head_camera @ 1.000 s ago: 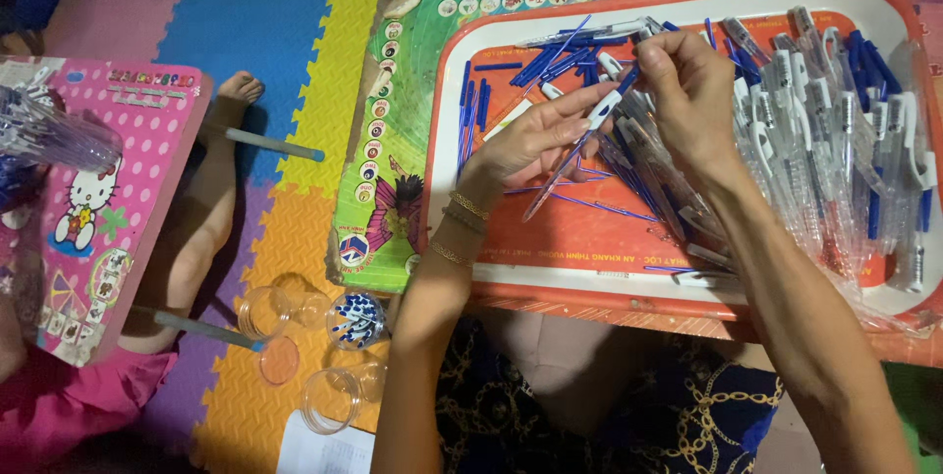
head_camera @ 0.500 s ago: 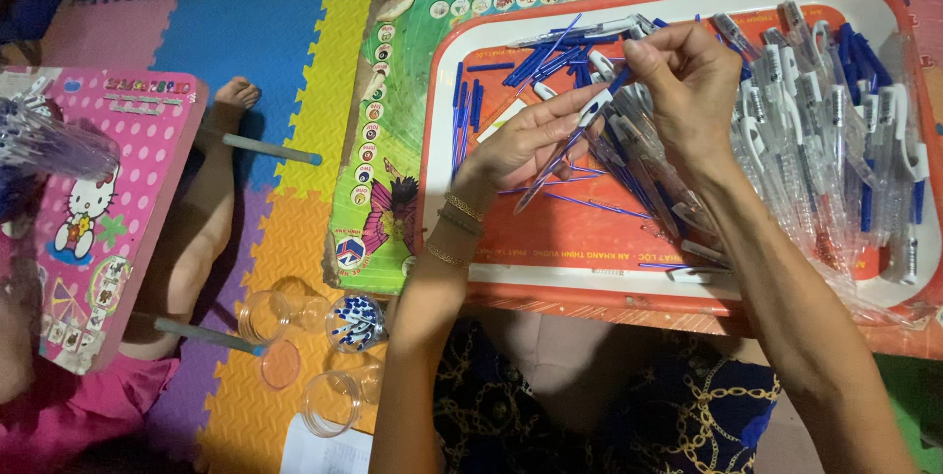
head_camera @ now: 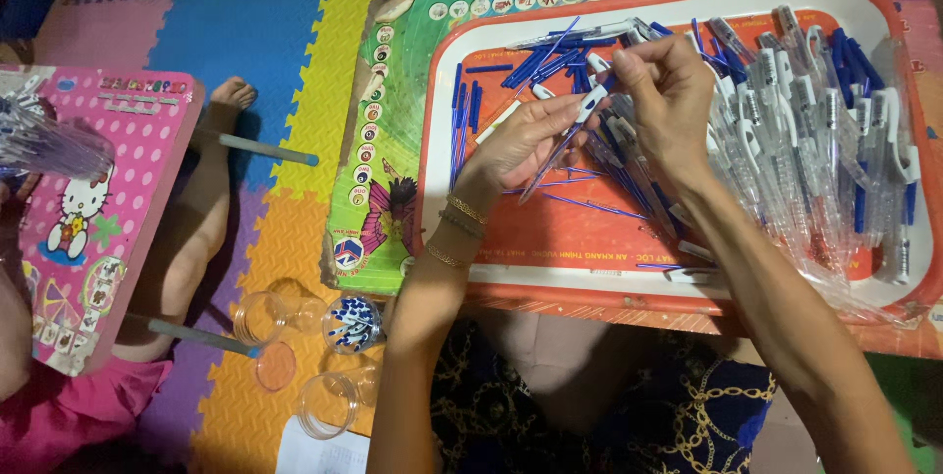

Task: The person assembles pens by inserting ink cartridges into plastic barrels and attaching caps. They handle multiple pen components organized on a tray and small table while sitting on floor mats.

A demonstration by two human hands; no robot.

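Head view shows us our two hands working over an orange tray (head_camera: 678, 278) with a white rim, which lies on a colourful printed board (head_camera: 378, 169). Our left hand (head_camera: 521, 145) has its fingers closed on a thin blue refill (head_camera: 545, 169), pinching it near the upper end. Our right hand (head_camera: 668, 91) has its fingertips closed around a white-and-blue pen part (head_camera: 594, 101), and this part touches the top of the refill — the two pieces meet just between the hands, above the middle of the tray.

To the right on the tray lies a big pile of clear pens (head_camera: 815, 130) with blue caps; loose blue refills (head_camera: 535, 61) are scattered at the upper left of the tray. On the foam mat (head_camera: 295, 12) beside it stand small clear plastic cups (head_camera: 295, 346), one with little blue-and-white pieces inside. Another person's leg (head_camera: 196, 228) rests near a pink board (head_camera: 98, 219).

We judge that the refill could bend or slip, because it is thin and held only at one end. Our right forearm is just over the pile, so a wide move could push pens over the rim.
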